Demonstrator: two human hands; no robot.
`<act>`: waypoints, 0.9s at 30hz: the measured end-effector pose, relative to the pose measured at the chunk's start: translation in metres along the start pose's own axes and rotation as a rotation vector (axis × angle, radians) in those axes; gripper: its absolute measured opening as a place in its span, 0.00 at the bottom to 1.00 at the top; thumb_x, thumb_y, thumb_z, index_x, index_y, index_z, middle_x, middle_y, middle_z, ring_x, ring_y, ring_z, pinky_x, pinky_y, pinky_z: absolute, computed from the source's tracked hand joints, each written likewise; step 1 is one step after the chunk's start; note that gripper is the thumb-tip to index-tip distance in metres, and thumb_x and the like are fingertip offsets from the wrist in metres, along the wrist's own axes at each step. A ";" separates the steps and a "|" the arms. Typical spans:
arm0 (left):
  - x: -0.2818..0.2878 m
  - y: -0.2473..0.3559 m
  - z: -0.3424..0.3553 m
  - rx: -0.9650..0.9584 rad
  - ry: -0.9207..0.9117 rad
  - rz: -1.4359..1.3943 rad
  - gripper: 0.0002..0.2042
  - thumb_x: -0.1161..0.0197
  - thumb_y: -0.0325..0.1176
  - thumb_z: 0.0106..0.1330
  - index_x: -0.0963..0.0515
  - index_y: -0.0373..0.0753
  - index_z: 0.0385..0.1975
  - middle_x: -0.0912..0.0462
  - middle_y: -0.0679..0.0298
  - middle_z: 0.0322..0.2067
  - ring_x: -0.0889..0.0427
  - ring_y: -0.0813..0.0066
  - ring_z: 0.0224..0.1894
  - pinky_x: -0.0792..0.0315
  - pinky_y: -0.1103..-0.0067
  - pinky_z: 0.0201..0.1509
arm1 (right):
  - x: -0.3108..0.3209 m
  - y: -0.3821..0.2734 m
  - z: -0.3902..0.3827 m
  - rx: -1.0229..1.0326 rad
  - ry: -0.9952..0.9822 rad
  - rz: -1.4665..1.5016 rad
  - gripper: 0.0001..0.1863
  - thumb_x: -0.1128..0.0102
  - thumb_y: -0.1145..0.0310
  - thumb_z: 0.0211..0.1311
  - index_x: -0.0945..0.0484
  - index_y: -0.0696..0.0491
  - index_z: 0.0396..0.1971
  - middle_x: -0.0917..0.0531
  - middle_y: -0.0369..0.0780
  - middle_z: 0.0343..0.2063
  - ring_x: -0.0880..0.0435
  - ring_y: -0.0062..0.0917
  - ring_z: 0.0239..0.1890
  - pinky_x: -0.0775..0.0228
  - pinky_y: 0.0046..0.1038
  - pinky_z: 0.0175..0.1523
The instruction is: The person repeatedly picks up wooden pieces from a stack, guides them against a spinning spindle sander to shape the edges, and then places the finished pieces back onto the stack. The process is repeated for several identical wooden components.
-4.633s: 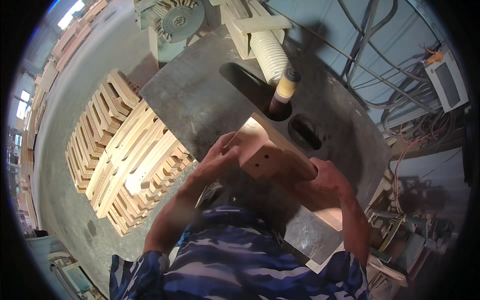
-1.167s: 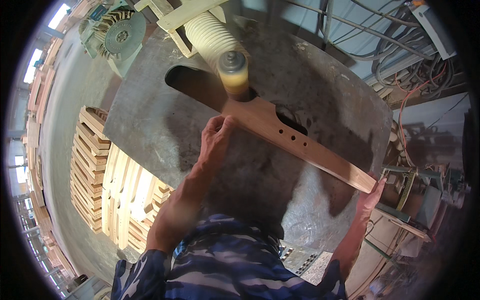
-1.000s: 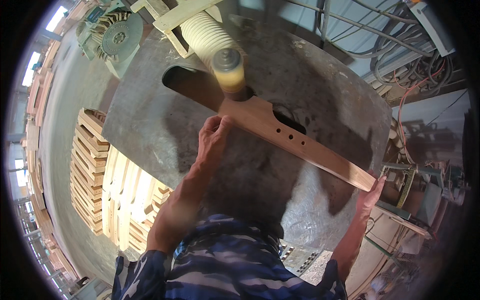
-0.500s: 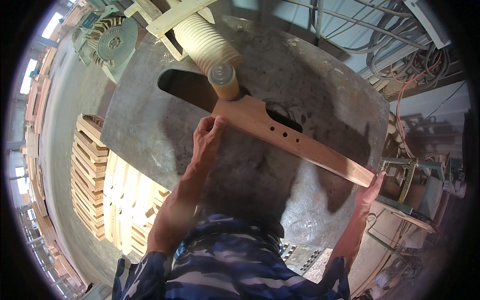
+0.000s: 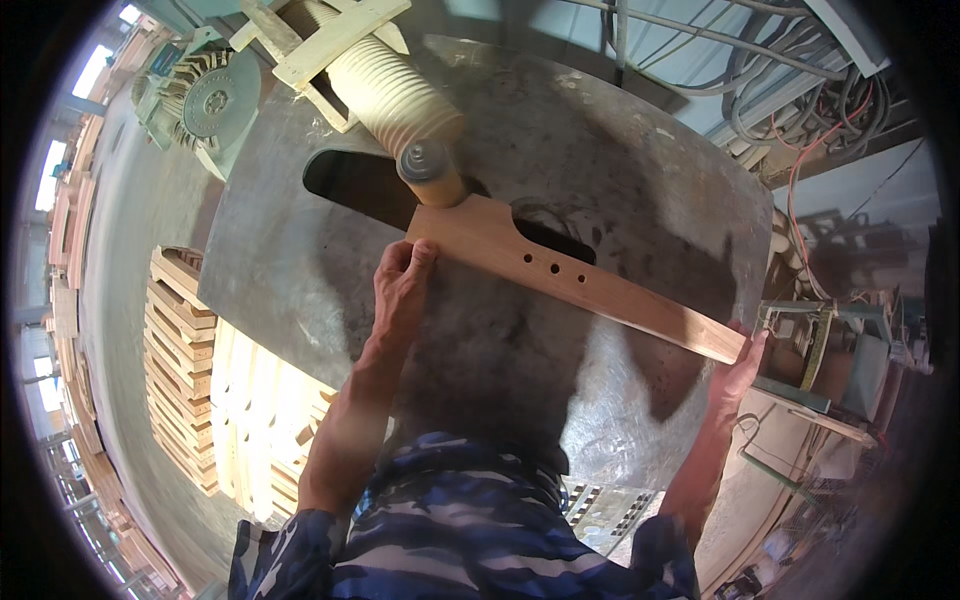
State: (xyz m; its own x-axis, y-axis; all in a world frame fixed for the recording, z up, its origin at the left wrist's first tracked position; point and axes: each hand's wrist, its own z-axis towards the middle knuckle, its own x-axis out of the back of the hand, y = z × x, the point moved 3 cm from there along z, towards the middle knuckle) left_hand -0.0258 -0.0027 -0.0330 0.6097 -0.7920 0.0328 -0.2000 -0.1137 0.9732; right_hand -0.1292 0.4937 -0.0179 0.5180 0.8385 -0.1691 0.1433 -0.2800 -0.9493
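Observation:
A flat wooden part (image 5: 640, 305) with three holes and a curved cutout lies on the grey metal table (image 5: 490, 350), sloping down to the right. Its far left edge meets an upright sanding drum (image 5: 438, 185), which has a dark round cap. At the part's left end, my left hand (image 5: 402, 285) pinches the near corner between thumb and fingers, close to the drum. My right hand (image 5: 733, 375) holds the narrow right end, its palm against the tip; some of its fingers are hidden behind the wood.
Behind the drum, a ribbed hose (image 5: 385, 85) runs up to a wooden frame (image 5: 330, 45). Long slots open in the tabletop. Stacked wooden parts (image 5: 180, 370) stand at left, below a green motor (image 5: 205, 95). Cables (image 5: 850, 125) hang at far right.
The whole view has shifted and turned slightly. Both hands keep their hold on the wooden part, which stays against the drum with little visible movement.

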 end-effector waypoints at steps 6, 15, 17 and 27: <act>-0.002 0.006 -0.002 0.008 -0.025 0.041 0.22 0.44 0.52 0.68 0.28 0.34 0.36 0.25 0.67 0.33 0.29 0.80 0.37 0.32 0.80 0.45 | 0.011 0.008 0.013 0.007 -0.056 0.011 0.29 0.48 0.43 0.64 0.31 0.57 0.46 0.25 0.41 0.43 0.27 0.30 0.51 0.38 0.35 0.59; -0.002 0.015 -0.006 -0.019 0.014 0.143 0.20 0.45 0.51 0.69 0.27 0.36 0.32 0.28 0.69 0.30 0.33 0.83 0.33 0.37 0.83 0.41 | 0.005 0.010 0.013 0.025 0.005 0.029 0.27 0.48 0.44 0.65 0.30 0.56 0.45 0.25 0.40 0.39 0.25 0.30 0.49 0.36 0.35 0.57; -0.003 0.018 -0.007 -0.020 0.029 0.133 0.21 0.45 0.51 0.69 0.28 0.36 0.31 0.28 0.70 0.30 0.34 0.83 0.33 0.37 0.83 0.40 | 0.004 0.007 0.011 0.044 -0.027 0.002 0.27 0.48 0.44 0.65 0.30 0.56 0.45 0.25 0.40 0.40 0.25 0.30 0.49 0.35 0.35 0.57; -0.002 0.023 -0.009 -0.064 0.093 0.209 0.21 0.40 0.52 0.66 0.25 0.35 0.35 0.28 0.71 0.27 0.33 0.83 0.32 0.37 0.84 0.36 | -0.004 0.004 0.010 0.031 -0.008 0.036 0.22 0.47 0.49 0.66 0.30 0.53 0.44 0.24 0.39 0.35 0.24 0.28 0.44 0.34 0.35 0.55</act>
State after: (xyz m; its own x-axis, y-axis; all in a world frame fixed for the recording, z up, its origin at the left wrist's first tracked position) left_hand -0.0246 0.0021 -0.0082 0.6289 -0.7351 0.2532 -0.2818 0.0880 0.9554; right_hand -0.1387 0.4941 -0.0238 0.5156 0.8319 -0.2053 0.0981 -0.2953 -0.9503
